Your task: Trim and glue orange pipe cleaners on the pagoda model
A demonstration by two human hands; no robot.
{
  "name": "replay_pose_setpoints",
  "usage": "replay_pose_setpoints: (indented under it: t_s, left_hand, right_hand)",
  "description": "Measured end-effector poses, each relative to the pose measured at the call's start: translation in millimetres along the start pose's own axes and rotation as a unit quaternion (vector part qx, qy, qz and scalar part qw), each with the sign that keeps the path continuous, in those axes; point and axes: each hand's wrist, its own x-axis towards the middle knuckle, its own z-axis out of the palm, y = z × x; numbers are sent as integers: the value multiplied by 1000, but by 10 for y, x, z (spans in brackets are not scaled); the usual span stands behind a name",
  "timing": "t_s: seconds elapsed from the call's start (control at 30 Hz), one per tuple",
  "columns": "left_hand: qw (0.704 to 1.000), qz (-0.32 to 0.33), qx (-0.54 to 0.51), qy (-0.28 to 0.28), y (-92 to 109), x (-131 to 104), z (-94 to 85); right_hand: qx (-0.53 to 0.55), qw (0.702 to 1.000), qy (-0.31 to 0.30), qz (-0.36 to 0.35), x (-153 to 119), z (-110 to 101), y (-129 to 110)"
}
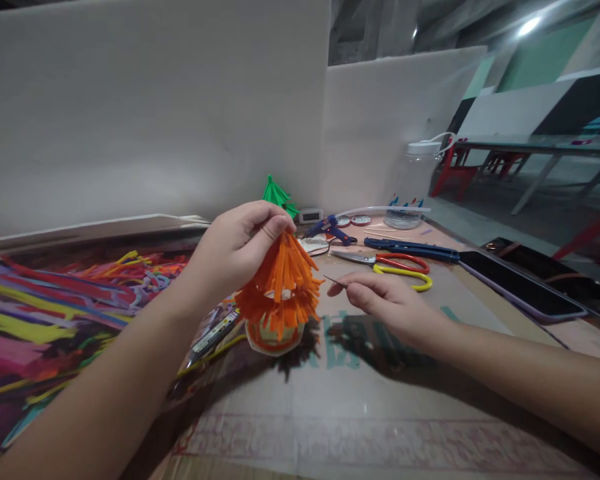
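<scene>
Orange fringe (286,277); beneath left fingers (273,231)

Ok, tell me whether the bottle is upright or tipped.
Upright: the bottle stands base down, with its white lid at the top.

Head camera: one worn view, forward and down over the desk (360,393).
Looks from the wearer's own head, above the near side of the desk; near enough that the forearms run in large from the lower left and the right edge, with left hand (245,243) and right hand (387,303) around mid-frame. Faces a pale upright panel (145,120) behind the desk; upper right takes in the room beyond, with red chairs (457,170) well off.
</scene>
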Motion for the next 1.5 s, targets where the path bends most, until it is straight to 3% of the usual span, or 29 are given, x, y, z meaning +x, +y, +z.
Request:
replay_pose_setpoints:
  t_s: [0.2,0.43,1.5]
  left_hand:
    - [1000,-10,-26,-14,46,14,-19]
    - [999,-9,-31,-27,96,4,-3]
    - [999,-13,-38,-31,152,-20,17]
  right_hand:
    - [79,994,-60,49,-59,89,-59]
    - [74,996,-37,34,-49,48,-115]
    - [80,995,-51,40,-48,48,-102]
